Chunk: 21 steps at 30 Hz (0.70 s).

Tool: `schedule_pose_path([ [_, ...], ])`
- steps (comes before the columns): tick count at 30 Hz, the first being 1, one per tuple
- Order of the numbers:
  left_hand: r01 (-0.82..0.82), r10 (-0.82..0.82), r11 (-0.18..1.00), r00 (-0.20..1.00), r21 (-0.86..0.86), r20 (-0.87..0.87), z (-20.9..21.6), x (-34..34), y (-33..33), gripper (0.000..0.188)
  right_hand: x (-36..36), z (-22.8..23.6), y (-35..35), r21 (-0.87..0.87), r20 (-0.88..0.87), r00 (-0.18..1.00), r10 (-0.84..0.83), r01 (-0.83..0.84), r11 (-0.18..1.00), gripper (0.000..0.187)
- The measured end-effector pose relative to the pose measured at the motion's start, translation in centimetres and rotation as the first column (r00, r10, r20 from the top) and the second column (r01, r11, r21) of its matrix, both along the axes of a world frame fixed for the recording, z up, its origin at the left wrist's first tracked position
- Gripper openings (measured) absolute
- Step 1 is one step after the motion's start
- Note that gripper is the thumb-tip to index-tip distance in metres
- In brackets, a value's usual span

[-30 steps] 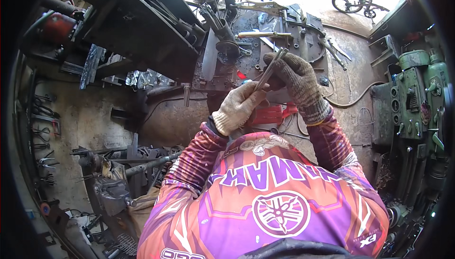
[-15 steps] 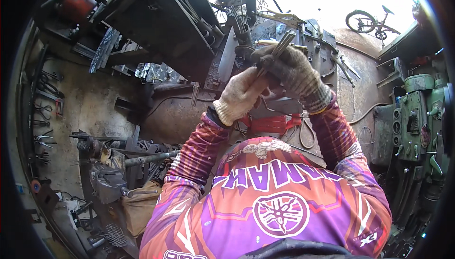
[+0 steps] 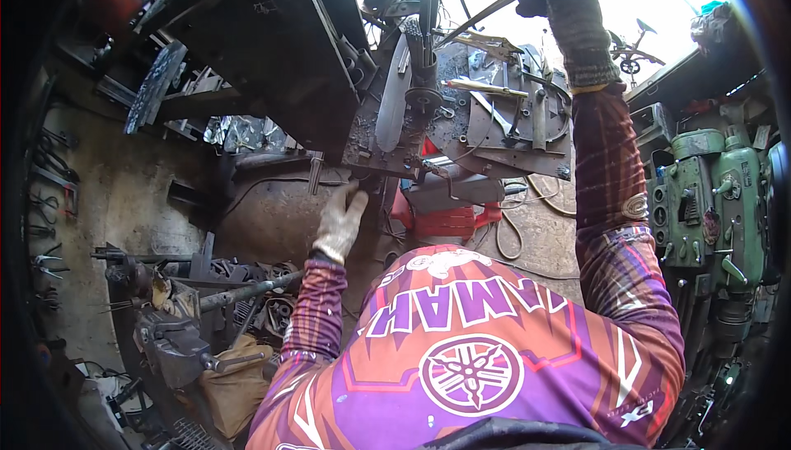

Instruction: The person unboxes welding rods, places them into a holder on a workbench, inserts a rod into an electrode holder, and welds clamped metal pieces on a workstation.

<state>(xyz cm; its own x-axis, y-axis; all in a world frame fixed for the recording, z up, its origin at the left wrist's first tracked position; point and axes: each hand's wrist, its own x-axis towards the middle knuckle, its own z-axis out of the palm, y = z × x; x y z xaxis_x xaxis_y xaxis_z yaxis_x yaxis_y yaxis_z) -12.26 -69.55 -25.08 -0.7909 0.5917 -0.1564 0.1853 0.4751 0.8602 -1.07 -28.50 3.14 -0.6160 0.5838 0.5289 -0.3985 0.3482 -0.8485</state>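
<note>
My right hand [image 3: 568, 17], in a dirty knit glove, is raised above the far right of the metal worktable [image 3: 449, 141]. Its fingers close around a bundle of thin metal rods [image 3: 493, 10], which slants down to the left toward an upright holder of rods [image 3: 418, 58]. My left hand [image 3: 340, 223], in a pale knit glove, is low beside the table's near-left edge. Its fingers are apart, and I see nothing in them. Close to it hangs a short bundle of metal strips [image 3: 315, 175]. A long flat blade-shaped plate [image 3: 394, 104] lies on the table.
A wrench [image 3: 494, 114] and loose metal pieces lie on the table. Below it stands a red object [image 3: 445, 223] near a looped cable [image 3: 512, 236]. A bench vise [image 3: 173, 339] is at lower left, green machinery [image 3: 696, 203] at right, a bicycle [image 3: 634, 54] beyond.
My hands have parted. The right one has moved up and away with rods in it; the left one has dropped left and toward me, its fingers now apart.
</note>
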Motion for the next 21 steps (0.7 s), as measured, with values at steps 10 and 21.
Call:
schedule_pose_path([
  [10,0.026,0.09,0.895,0.967,-0.446,0.237,-9.5,4.6,-13.5,0.057,-4.6,-3.2,3.3,0.173,0.16,0.986,-0.045,0.017,0.985,0.029],
  [21,0.006,0.134,0.856,0.963,-0.516,0.232,-9.8,4.3,-14.3,0.053,-6.0,-1.6,0.1,0.269,0.452,0.875,-0.17,0.048,0.962,0.029],
])
